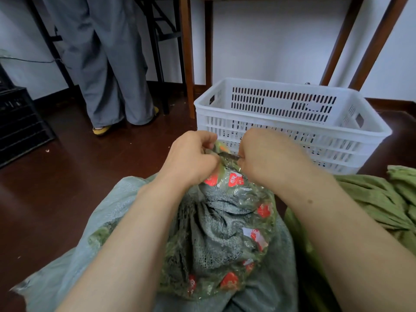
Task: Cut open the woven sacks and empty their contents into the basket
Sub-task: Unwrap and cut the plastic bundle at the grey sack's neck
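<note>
- Step in hand: cutting the first sack open. Nothing has been emptied yet, as far as the visible part of the basket shows.
- The grey-green woven sack (pixel 216 239) lies at 6 o'clock, between the forearms. Its gathered neck rises to frame centre, bound in clear plastic tape with red printed labels (pixel 234 180).
- The left hand (pixel 191 158), at 9 o'clock from the neck, has its fingers curled tight round the bunched top and holds it up.
- The right hand (pixel 263 156), at 3 o'clock from the neck, is closed in a fist round a narrow dark metal blade (pixel 230 156). The tip points toward the left hand and lies against the taped bunch. Whether it is a knife or one arm of scissors cannot be told.
- The white slatted plastic basket (pixel 270 83) stands on the dark brown floor (pixel 78 176) at 12 to 1 o'clock, just beyond the hands. Its bottom is hidden.
- Loose green leafy stalks (pixel 371 199) lie at 4 o'clock. A person in grey trousers (pixel 108 64) stands at 10 o'clock, and a black crate (pixel 18 122) sits at 9 o'clock.
- Next move, as I judge it: draw the blade through the tape and tie, away from the left fingers, which sit very near the edge. Then the mouth needs spreading before the sack is tipped toward 12 o'clock.
</note>
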The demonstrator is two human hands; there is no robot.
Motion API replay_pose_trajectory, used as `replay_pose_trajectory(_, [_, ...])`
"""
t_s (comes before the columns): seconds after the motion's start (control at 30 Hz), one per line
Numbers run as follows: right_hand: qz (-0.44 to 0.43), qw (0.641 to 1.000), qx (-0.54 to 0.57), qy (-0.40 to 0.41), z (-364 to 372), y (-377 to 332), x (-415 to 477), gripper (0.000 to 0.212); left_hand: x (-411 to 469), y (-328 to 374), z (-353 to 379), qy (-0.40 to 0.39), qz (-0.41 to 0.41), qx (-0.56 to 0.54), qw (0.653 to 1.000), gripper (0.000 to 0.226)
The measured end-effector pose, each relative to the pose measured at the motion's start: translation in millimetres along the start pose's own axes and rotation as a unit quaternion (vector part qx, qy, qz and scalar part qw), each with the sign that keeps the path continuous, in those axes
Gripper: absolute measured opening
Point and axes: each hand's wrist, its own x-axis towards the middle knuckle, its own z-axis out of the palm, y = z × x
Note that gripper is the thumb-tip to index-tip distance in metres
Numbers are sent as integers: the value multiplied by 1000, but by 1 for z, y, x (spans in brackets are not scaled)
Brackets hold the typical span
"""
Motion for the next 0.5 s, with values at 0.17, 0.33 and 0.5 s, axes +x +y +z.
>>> replay_pose_trajectory(0.17, [2,1000,-17,-11,4,-14,-7,38,2,-3,6,-18,58,32,998,53])
replay_pose_trajectory(0.33, [-7,1000,3,-22,13,-18,-7,36,-3,-3,6,-17,95,-17,995,50])
replay_pose_trajectory(0.5, [-14,999,-14,-38,9,-13,-5,33,-2,-13,5,52,76,-53,994,53])
